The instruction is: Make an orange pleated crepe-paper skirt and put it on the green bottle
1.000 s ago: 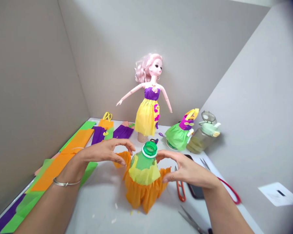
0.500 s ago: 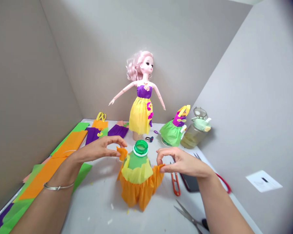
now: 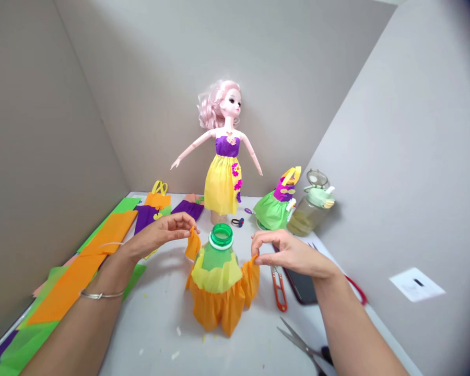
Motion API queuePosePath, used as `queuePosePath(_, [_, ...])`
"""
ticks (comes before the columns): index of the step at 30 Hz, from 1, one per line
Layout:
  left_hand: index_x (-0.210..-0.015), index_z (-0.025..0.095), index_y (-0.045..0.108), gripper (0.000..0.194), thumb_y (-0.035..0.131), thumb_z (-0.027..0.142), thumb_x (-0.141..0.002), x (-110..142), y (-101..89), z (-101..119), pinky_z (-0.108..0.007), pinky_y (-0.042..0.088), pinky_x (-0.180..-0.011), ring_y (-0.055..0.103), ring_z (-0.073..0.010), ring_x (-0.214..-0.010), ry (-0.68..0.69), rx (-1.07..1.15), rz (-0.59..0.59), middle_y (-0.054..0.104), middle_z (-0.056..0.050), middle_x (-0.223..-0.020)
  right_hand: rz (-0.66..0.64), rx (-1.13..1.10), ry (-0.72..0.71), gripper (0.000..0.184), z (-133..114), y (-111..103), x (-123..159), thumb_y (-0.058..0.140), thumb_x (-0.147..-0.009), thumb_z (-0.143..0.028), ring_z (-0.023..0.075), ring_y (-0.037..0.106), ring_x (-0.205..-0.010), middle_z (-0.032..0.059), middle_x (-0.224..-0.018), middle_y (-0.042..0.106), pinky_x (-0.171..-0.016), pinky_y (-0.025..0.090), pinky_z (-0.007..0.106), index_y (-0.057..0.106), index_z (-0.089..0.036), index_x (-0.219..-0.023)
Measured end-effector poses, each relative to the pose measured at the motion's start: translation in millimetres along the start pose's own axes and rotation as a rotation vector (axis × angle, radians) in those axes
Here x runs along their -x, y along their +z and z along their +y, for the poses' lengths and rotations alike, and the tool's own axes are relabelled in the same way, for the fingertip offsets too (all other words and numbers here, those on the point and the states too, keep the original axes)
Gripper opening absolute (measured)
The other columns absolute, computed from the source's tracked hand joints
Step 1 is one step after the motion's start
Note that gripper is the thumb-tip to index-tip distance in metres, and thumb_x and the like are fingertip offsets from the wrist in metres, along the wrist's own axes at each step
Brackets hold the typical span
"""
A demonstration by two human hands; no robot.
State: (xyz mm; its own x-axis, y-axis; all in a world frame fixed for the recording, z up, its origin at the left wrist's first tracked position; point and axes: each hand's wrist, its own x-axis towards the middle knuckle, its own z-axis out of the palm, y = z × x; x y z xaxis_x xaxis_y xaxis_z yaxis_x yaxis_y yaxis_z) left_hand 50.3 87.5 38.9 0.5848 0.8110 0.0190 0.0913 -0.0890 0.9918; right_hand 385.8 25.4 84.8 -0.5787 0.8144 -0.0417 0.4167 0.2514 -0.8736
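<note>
In the middle of the table stands a green plastic bottle (image 3: 221,236) with its neck uncovered. Yellow fabric (image 3: 216,277) lies around its shoulder, and orange fabric (image 3: 217,308) hangs in folds below that. My left hand (image 3: 168,232) pinches a raised corner of the orange fabric left of the neck. On the other side, my right hand (image 3: 284,252) pinches another gathered edge of the same orange fabric between thumb and fingers. The bottle's lower part is hidden under the cloth.
Behind stands a doll (image 3: 227,151) in a purple and yellow dress. Right of it are a small green dress (image 3: 276,209) and a drinking bottle (image 3: 311,211). Thread snips (image 3: 279,290), a phone (image 3: 301,284) and scissors (image 3: 303,344) lie right. Orange fabric sheets (image 3: 82,266) lie left.
My left hand has lifted its orange corner up slightly, and the corner now hangs down from the fingertips. The right hand keeps its pinch. The whole view has shifted a little.
</note>
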Motion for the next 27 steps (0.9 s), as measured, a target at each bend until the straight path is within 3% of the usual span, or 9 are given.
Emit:
queuePosePath(7, [-0.095, 0.019, 0.065, 0.025, 0.073, 0.041, -0.083, -7.1, 12.2, -3.5, -0.027, 0.046, -0.081, 0.061, -0.0187, -0.089, 0.017, 0.004, 0.082, 0.068, -0.002, -0.094, 0.059, -0.001, -0.078, 0.007, 3.9, 2.9, -5.5, 0.069, -0.089, -0.025, 0.0161, 0.06, -0.088, 0.0012, -0.09, 0.067, -0.084, 0.042, 0.028, 0.073, -0.02, -0.086])
queuePosePath(17, [-0.093, 0.019, 0.066, 0.025, 0.075, 0.039, -0.081, -15.9, 36.6, -4.7, -0.027, 0.048, -0.084, 0.063, -0.0198, -0.095, 0.059, 0.041, 0.155, 0.069, -0.003, -0.1, 0.139, 0.029, -0.063, 0.008, -1.6, 9.1, -6.2, 0.067, -0.089, -0.022, 0.0156, 0.059, -0.086, 0.0008, -0.09, 0.066, -0.083, 0.042, 0.027, 0.072, -0.02, -0.084])
queuePosePath(27, [-0.082, 0.019, 0.069, 0.017, 0.077, 0.031, -0.073, -15.7, 63.8, 13.6, -0.026, 0.048, -0.081, 0.062, -0.0185, -0.085, 0.073, 0.003, 0.207, 0.065, 0.002, -0.08, 0.216, 0.067, -0.073, 0.01, -7.0, 28.1, -12.7, 0.062, -0.088, -0.015, 0.0154, 0.061, -0.086, -0.0007, -0.09, 0.069, -0.081, 0.045, 0.026, 0.07, -0.021, -0.084])
